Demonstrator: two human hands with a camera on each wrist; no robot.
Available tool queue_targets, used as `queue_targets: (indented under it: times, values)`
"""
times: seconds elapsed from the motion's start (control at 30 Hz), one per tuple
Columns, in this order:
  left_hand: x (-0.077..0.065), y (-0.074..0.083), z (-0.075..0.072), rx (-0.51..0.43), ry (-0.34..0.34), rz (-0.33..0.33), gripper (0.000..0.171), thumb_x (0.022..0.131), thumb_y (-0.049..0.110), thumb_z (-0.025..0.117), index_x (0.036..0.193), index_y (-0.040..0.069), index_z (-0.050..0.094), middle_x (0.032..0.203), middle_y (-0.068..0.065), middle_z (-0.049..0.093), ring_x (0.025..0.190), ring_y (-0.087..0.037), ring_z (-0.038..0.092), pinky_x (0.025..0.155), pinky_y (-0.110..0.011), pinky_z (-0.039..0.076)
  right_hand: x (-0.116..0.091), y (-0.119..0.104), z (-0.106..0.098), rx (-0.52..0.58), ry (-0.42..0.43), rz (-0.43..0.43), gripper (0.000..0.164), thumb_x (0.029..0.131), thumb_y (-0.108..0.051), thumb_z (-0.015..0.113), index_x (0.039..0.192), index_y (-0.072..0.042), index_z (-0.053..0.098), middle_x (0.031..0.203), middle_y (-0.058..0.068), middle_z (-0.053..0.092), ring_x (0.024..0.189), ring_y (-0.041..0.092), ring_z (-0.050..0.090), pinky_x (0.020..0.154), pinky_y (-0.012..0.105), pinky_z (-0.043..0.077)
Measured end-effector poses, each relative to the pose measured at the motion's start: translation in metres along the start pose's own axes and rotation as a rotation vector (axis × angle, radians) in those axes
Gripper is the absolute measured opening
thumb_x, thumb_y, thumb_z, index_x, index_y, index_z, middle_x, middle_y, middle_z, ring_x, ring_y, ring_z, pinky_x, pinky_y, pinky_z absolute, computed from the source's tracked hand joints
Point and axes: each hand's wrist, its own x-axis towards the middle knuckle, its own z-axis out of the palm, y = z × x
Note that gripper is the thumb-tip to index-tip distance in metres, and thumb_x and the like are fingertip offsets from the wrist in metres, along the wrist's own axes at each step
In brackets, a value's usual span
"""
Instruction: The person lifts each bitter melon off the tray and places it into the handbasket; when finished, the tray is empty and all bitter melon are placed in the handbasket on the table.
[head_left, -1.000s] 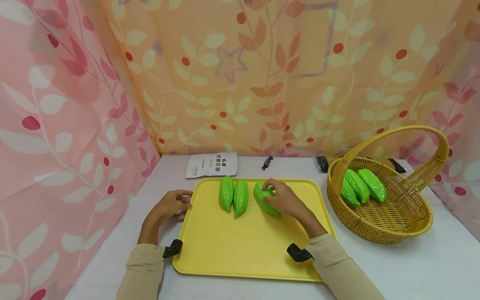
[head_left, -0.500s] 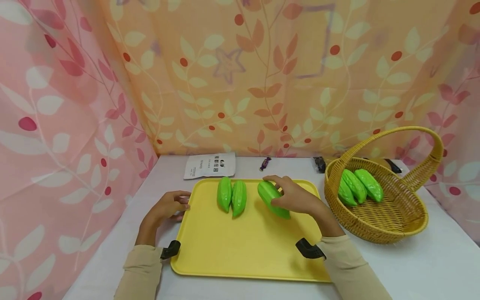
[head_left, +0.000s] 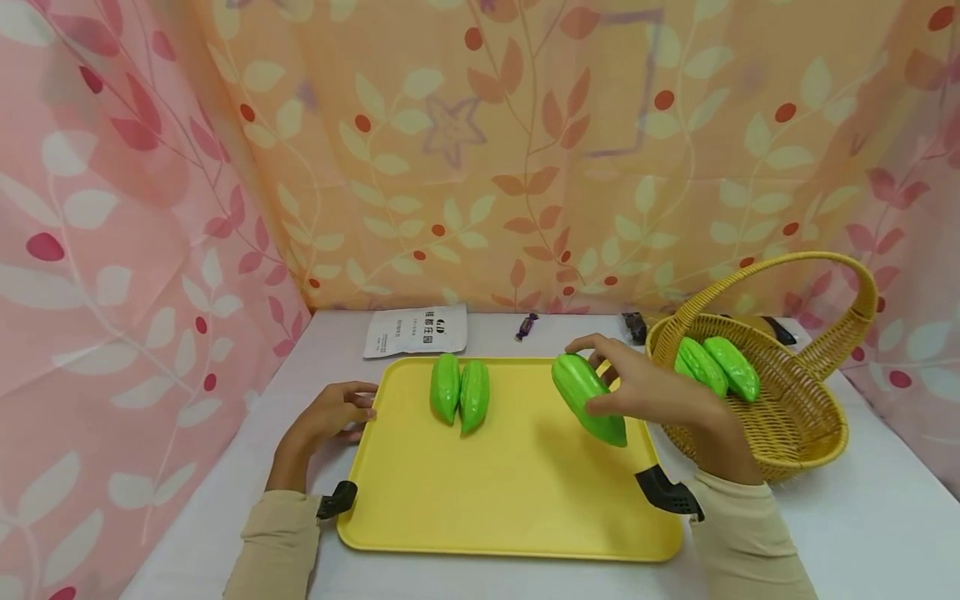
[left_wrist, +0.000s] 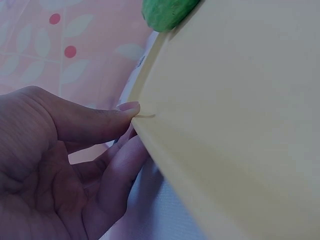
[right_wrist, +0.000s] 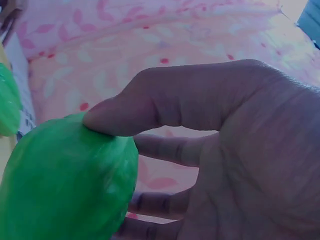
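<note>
My right hand [head_left: 645,383] holds a glossy green bitter melon [head_left: 585,400] above the right part of the yellow tray [head_left: 480,508]. In the right wrist view, the thumb presses one side of the bitter melon [right_wrist: 65,175] and the fingers reach round the other. Two more bitter melons [head_left: 445,387] lie side by side on the tray's back left part. At the left edge, my left hand [head_left: 330,421] pinches the tray rim; the left wrist view has the thumb on top and the fingers below, partly hidden.
A wicker basket [head_left: 795,417] with a tall handle stands right of the tray, with green bitter melons [head_left: 731,367] inside, partly behind my right hand. Behind the tray lie a white pouch [head_left: 415,332], a purple wrapped candy [head_left: 527,326] and a black item [head_left: 634,327]. Patterned cloth surrounds the table.
My right hand has lifted the bitter melon off the tray and carried it right, toward the basket. The left hand keeps its place at the tray rim.
</note>
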Motion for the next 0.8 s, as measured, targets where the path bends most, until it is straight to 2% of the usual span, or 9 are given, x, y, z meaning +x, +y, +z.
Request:
queue_targets:
  times: [0.1, 0.27, 0.47, 0.67, 0.8]
  values:
    - [0.000, 0.000, 0.000, 0.008, -0.003, 0.004, 0.055, 0.098, 0.004, 0.068, 0.151, -0.003, 0.053, 0.124, -0.021, 0.063, 0.078, -0.017, 0.064, 0.062, -0.029, 0.055, -0.013, 0.002, -0.012, 0.030, 0.005, 0.005, 0.074, 0.087, -0.016, 0.076, 0.154, -0.015, 0.045, 0.129, 0.022, 0.053, 0.106, 0.032, 0.061, 0.081, 0.041, 0.057]
    - [0.002, -0.002, -0.001, 0.020, -0.003, -0.004, 0.056, 0.099, 0.006, 0.068, 0.152, -0.001, 0.053, 0.128, -0.022, 0.063, 0.080, -0.017, 0.065, 0.062, -0.029, 0.054, -0.036, 0.008, -0.030, 0.020, 0.039, 0.050, 0.078, 0.090, -0.021, 0.079, 0.159, -0.021, 0.043, 0.135, 0.022, 0.053, 0.112, 0.033, 0.058, 0.081, 0.040, 0.057]
    - [0.003, -0.003, -0.002, 0.025, -0.002, -0.019, 0.056, 0.099, 0.007, 0.069, 0.153, -0.001, 0.052, 0.129, -0.022, 0.062, 0.084, -0.017, 0.065, 0.065, -0.030, 0.057, -0.061, 0.019, -0.049, -0.027, 0.102, 0.041, 0.071, 0.092, -0.023, 0.080, 0.155, -0.026, 0.046, 0.131, 0.015, 0.056, 0.110, 0.030, 0.058, 0.080, 0.034, 0.058]
    - [0.003, -0.002, -0.002, 0.029, 0.000, -0.017, 0.056, 0.100, 0.008, 0.069, 0.152, -0.001, 0.052, 0.127, -0.022, 0.062, 0.083, -0.018, 0.064, 0.064, -0.030, 0.057, -0.085, 0.036, -0.065, -0.066, 0.183, -0.005, 0.069, 0.094, -0.018, 0.080, 0.154, -0.030, 0.047, 0.138, 0.002, 0.054, 0.112, 0.017, 0.058, 0.082, 0.030, 0.058]
    - [0.002, 0.000, -0.001, 0.037, 0.006, -0.030, 0.056, 0.100, 0.009, 0.069, 0.152, 0.000, 0.053, 0.126, -0.021, 0.063, 0.083, -0.018, 0.064, 0.065, -0.030, 0.056, -0.099, 0.052, -0.073, -0.076, 0.229, 0.019, 0.072, 0.095, -0.016, 0.078, 0.157, -0.031, 0.045, 0.142, -0.002, 0.047, 0.113, 0.012, 0.055, 0.078, 0.029, 0.056]
